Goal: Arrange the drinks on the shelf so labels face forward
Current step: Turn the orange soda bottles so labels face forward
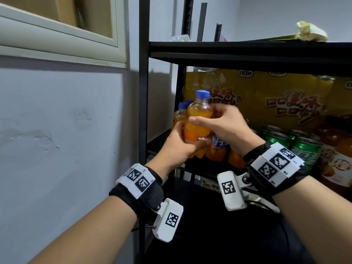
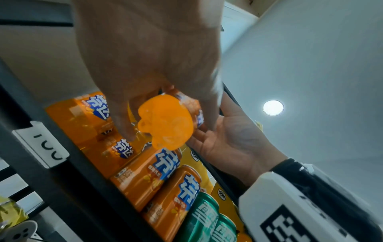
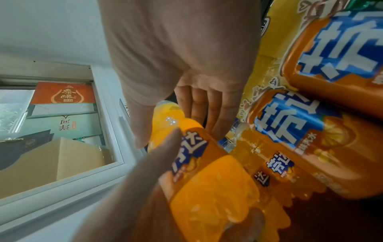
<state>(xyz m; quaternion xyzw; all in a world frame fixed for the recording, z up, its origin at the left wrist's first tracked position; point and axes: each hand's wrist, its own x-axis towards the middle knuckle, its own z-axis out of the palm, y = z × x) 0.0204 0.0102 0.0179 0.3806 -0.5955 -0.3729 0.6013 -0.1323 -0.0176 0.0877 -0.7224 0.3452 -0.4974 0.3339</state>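
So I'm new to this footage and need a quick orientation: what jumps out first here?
An orange soda bottle with a blue cap, held up in front of the black shelf by both hands: left hand low, right hand near its shoulder. Behind it stand more orange bottles, with green cans to the right.
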